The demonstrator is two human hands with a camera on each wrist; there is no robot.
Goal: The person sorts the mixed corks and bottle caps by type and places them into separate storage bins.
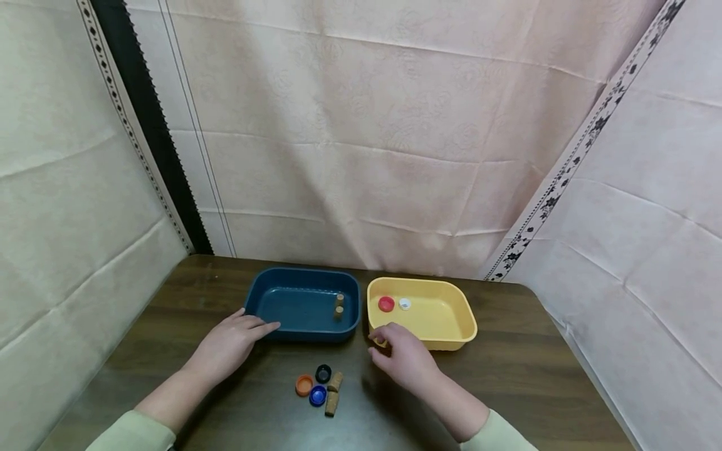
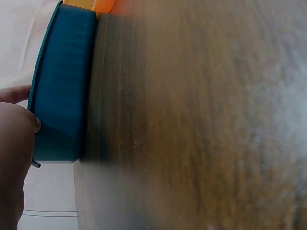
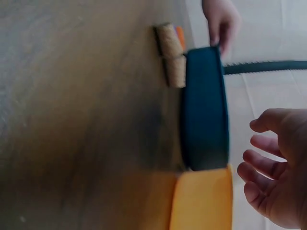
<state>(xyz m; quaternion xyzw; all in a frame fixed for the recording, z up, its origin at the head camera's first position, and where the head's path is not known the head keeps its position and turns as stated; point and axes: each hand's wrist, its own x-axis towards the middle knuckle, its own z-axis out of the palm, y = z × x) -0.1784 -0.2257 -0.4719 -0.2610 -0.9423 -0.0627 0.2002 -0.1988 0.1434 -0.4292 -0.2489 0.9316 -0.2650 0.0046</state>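
Observation:
My left hand (image 1: 228, 346) grips the corner of a dark blue tray (image 1: 265, 334), thumb and fingers at its rim. In the left wrist view, the thumb touches the tray's outer wall (image 2: 64, 86). Small corks (image 1: 338, 311) lie at the right side inside it. Loosely curled and holding nothing, my right hand (image 1: 407, 358) hovers by the near left corner of a yellow tray (image 1: 445, 344). A red bottle cap (image 1: 386, 304) and a white cap (image 1: 405, 304) lie in the yellow tray.
Between the forearms, an orange cap (image 1: 304, 384), a black cap (image 1: 323, 374), a blue cap (image 1: 318, 395) and two corks (image 1: 331, 404) lie on the wooden table (image 1: 541, 388). Pale cloth (image 1: 383, 138) hangs behind and at both sides.

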